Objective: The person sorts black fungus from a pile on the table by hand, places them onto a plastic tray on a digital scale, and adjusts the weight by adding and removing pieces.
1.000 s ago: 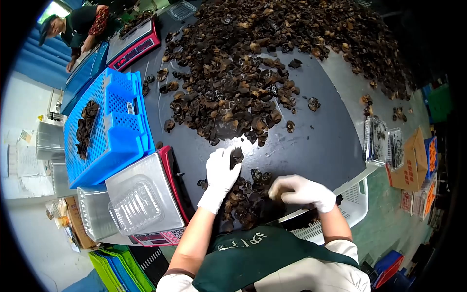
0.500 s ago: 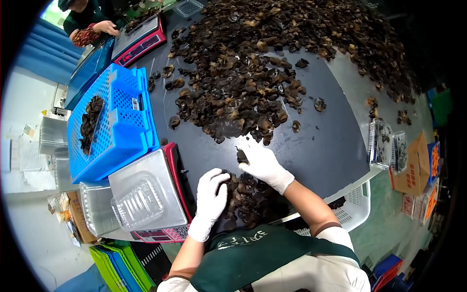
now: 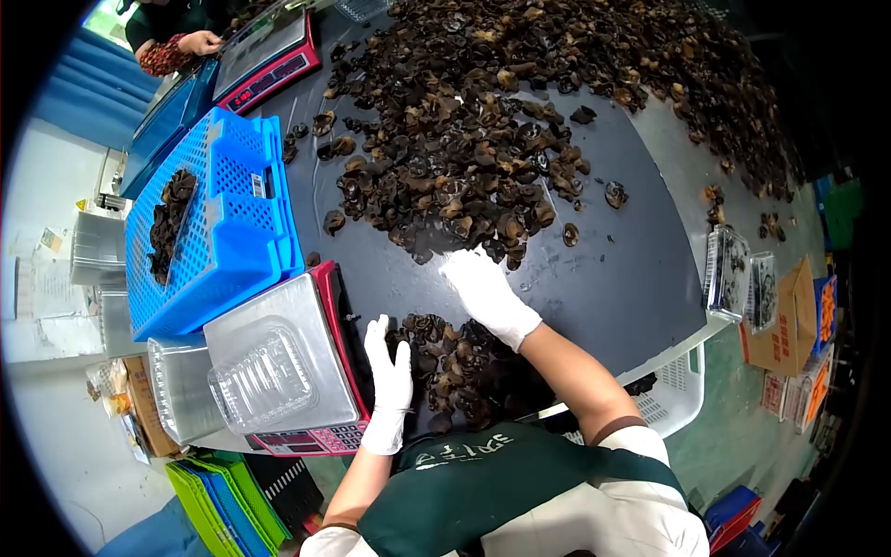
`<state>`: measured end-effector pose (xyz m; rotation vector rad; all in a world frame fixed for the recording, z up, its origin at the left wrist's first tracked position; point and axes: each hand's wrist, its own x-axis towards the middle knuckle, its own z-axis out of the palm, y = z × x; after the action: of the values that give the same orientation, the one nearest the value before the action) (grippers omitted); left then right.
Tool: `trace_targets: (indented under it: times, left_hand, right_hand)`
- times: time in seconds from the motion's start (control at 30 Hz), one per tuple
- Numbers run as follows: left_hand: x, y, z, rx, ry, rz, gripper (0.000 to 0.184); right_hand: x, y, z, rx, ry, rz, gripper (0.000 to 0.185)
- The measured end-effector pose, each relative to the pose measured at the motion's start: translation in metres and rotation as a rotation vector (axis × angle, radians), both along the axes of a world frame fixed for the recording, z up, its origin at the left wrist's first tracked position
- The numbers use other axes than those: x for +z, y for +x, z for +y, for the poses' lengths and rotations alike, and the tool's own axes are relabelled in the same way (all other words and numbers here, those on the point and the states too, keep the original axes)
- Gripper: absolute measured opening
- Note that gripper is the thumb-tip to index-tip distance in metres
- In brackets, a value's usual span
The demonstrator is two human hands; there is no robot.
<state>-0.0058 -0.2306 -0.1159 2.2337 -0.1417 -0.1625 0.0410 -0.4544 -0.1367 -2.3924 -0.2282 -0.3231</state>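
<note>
My left hand [image 3: 390,371], in a white glove, is held with thumb and fingers apart at the left side of a small pile of dark fungus pieces [image 3: 455,371] by the table's near edge. Farther forward, my gloved right hand [image 3: 478,288] reaches to the near tip of the big fungus heap [image 3: 455,176]. Its fingertips are bright with glare, and whether they hold a piece is not clear. Between the two piles the dark table surface [image 3: 613,288] shows.
At the left are a scale with a clear plastic tray [image 3: 269,376], a blue crate [image 3: 213,223] and a second scale [image 3: 269,60]. A co-worker's hand [image 3: 200,43] is beyond. Clear boxes [image 3: 727,274] stand right; a white basket [image 3: 682,399] sits below the table edge.
My left hand has drawn back from the fungus heap to the near pile's left side, its fingers spreading. My right hand has gone from the near pile forward to the heap.
</note>
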Motion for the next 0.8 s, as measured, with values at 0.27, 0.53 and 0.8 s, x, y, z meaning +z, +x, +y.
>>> trace_targets:
  times: [0.27,0.53,0.8]
  left_hand:
    - [0.008,-0.036,0.012,0.016,-0.078,0.019,0.059]
    - [-0.001,-0.072,0.025,0.029,-0.092,0.132,0.064]
    - [-0.025,0.000,-0.008,0.019,0.112,-0.055,0.066]
  right_hand:
    - [0.060,-0.044,-0.061,-0.049,0.127,0.388,0.009]
    - [0.100,-0.213,-0.172,-0.583,-0.619,0.675,0.029]
    - [0.072,-0.218,-0.087,-0.089,-0.268,0.557,0.098]
